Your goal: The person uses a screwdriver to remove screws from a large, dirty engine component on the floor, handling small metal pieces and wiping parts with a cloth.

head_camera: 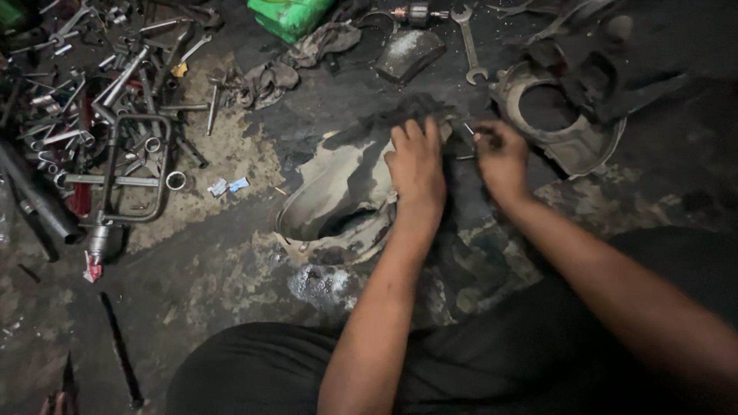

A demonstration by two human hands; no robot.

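Both hands work on a grimy metal engine cover [338, 204] lying on the floor: the left hand [416, 165] presses flat, fingers spread, on a dark rag [411, 111] over its upper edge, while the right hand [501, 156] pinches the rag's far end shut. Oil could let the left palm slip onto the cover's sharp rim just below it. Left of the hands, loose spanners and sockets [100, 100] litter a stained, greasy concrete floor [231, 261]; the room is dim.
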